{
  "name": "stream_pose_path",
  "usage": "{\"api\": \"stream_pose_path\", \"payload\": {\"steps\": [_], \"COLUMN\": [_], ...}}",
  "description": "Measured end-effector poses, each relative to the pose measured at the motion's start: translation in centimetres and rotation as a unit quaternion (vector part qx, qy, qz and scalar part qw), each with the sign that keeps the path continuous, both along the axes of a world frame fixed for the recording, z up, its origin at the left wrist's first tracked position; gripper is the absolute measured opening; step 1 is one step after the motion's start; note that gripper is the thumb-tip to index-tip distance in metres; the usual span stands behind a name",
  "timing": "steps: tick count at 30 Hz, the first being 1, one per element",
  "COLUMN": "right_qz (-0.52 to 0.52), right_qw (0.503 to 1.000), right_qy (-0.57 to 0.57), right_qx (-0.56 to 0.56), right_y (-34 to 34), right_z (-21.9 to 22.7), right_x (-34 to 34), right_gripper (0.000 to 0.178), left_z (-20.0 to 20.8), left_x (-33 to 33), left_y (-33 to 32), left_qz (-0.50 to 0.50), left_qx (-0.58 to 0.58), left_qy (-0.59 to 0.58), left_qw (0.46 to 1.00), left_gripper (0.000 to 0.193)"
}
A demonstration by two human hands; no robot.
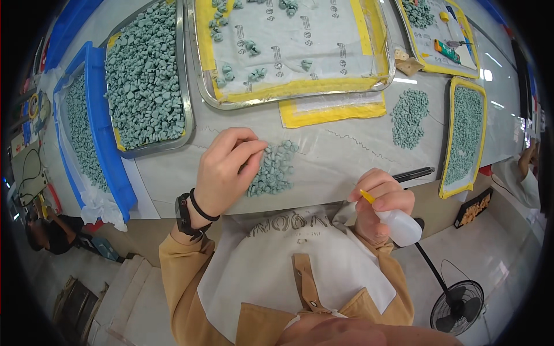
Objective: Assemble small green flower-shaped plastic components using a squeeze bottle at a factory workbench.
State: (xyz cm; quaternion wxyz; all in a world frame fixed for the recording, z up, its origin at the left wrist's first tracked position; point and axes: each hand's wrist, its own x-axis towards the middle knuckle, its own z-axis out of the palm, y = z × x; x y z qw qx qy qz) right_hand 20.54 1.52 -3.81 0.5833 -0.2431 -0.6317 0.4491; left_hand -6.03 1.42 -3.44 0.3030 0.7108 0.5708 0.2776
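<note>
A small heap of grey-green, pebble-like pieces [276,170] lies near the table's front edge. My left hand [228,164], with a black watch on its wrist, reaches over the heap's left side. Its thumb and forefinger are pinched at the heap's upper edge; whatever sits between the tips is too small to make out. To the right, just past the table edge, my right hand [381,202] is closed round a white squeeze bottle [402,228] with a yellow nozzle. The bottle is tilted, its nozzle pointing up and left.
Behind the heap stands a metal tray [300,91] lined with yellow-edged sheeting, holding scattered clusters. A full tray [187,109] and a blue bin [109,144] flank the left. Rightward are a loose pile [410,118], a yellow-rimmed tray [447,150] and a black pen [414,174].
</note>
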Motion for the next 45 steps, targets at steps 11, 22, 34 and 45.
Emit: {"api": "stream_pose_path", "payload": {"steps": [11, 22, 34, 45], "right_qz": [-0.016, 0.034, 0.016, 0.000], "right_qw": [0.992, 0.995, 0.998, 0.999], "right_qy": [-0.007, 0.006, -0.035, -0.048], "right_qx": [-0.128, 0.097, 0.044, 0.001], "right_y": [0.0, 3.5, 3.1, 2.9], "right_z": [-0.2, 0.4, 0.1, 0.2], "right_x": [-2.3, -5.0, -5.0, -4.6], "right_gripper": [0.061, 0.055, 0.067, 0.070], "left_z": [0.5, 2.5, 1.0, 1.8], "left_x": [0.3, 1.6, 1.6, 2.2], "left_y": [0.8, 0.5, 0.0, 0.0], "left_qz": [-0.012, 0.048, 0.015, 0.086], "left_qx": [-0.007, -0.367, -0.258, -0.329], "left_qy": [-0.024, -0.642, -0.482, -0.553], "left_qw": [1.000, 0.672, 0.837, 0.760], "left_gripper": [0.021, 0.020, 0.026, 0.025]}}
